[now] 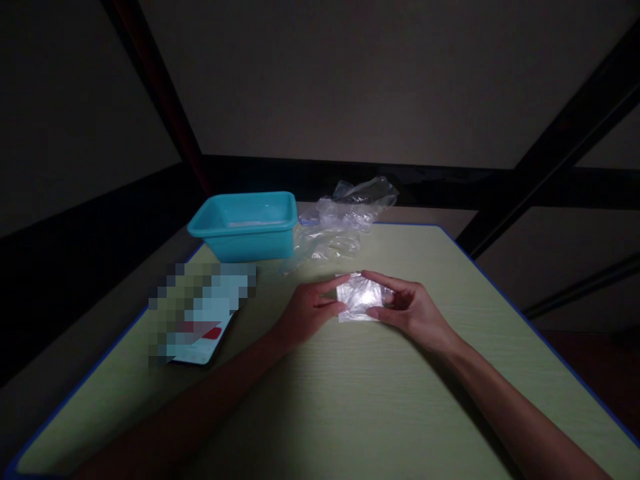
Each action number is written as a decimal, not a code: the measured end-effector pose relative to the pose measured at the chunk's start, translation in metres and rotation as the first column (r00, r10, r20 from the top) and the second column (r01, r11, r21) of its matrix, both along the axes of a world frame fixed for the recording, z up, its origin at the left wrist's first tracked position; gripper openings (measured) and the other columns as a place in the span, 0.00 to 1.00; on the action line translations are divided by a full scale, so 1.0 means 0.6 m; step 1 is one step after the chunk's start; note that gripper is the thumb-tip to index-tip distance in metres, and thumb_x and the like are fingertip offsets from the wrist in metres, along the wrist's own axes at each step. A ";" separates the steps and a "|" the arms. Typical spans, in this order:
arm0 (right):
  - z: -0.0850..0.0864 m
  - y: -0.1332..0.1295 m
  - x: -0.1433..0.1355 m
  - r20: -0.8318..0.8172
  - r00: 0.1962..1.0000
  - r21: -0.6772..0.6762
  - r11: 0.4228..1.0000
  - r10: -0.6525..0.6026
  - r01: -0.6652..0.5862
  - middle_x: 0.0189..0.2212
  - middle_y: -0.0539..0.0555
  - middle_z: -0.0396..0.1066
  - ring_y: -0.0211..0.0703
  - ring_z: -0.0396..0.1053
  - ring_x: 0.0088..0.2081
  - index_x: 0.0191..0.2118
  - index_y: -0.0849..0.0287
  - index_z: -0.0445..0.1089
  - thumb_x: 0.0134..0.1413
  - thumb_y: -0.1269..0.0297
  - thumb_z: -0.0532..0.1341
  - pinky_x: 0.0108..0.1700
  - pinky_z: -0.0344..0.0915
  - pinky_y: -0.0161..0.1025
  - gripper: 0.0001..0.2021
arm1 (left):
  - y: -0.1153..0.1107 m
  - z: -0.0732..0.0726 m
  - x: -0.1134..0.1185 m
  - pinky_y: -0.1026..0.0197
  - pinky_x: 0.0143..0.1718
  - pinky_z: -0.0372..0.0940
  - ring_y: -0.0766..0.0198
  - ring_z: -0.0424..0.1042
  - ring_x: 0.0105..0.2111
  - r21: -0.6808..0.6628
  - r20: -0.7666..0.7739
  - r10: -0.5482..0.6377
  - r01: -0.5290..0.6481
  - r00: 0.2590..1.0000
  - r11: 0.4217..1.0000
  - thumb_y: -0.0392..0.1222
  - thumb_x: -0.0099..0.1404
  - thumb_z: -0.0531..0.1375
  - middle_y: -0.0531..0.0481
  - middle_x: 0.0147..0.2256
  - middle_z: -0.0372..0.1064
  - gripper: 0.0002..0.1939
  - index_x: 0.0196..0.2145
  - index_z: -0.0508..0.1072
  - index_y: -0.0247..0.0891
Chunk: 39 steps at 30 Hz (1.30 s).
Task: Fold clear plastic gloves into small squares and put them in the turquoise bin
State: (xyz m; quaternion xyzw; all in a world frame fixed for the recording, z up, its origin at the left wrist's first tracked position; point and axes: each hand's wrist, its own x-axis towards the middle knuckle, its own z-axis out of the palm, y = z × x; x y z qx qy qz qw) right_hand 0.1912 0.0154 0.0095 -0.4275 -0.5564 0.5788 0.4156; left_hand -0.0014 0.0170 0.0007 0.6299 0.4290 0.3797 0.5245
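Observation:
A small, shiny square packet in clear plastic wrap [361,298] is between my two hands, low over the middle of the table. My left hand [307,310] grips its left edge with thumb and fingers. On the opposite edge, my right hand [413,310] has its thumb at the lower side and a forefinger along the top. Glare on the wrap hides what, if anything, is inside.
A turquoise plastic basin [245,243] stands at the table's far left. Beside it lie crumpled clear plastic bags [340,227]. A phone with a lit, partly pixelated screen [205,333] rests at the left. The pale table [350,413] has a blue edge.

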 end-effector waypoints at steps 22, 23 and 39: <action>0.003 -0.005 0.001 0.020 1.000 0.024 1.000 0.018 -0.019 0.25 0.49 0.71 0.33 0.60 0.23 0.55 0.55 0.65 0.38 0.69 0.68 0.25 0.58 0.33 0.32 | -0.006 0.004 0.001 0.71 0.18 0.54 0.70 0.62 0.16 -0.022 0.040 -0.005 0.006 0.999 1.000 0.38 0.54 0.59 0.57 0.17 0.70 0.34 0.59 0.58 0.36; 0.002 -0.005 0.001 0.021 1.000 0.028 0.999 0.020 -0.021 0.26 0.49 0.71 0.34 0.60 0.24 0.54 0.55 0.65 0.37 0.69 0.68 0.25 0.58 0.33 0.32 | -0.006 0.005 0.001 0.71 0.18 0.53 0.71 0.61 0.15 -0.019 0.038 -0.005 0.006 0.999 1.000 0.38 0.54 0.59 0.58 0.17 0.69 0.34 0.59 0.58 0.36; 0.001 -0.003 -0.002 0.092 0.995 0.151 0.989 -0.027 0.013 0.18 0.44 0.57 0.33 0.49 0.21 0.53 0.58 0.66 0.39 0.66 0.66 0.22 0.48 0.34 0.30 | 0.003 0.004 0.000 0.65 0.33 0.66 0.64 0.74 0.32 -0.009 0.171 0.061 -0.060 0.983 0.998 0.39 0.51 0.61 0.42 0.52 0.66 0.39 0.60 0.55 0.39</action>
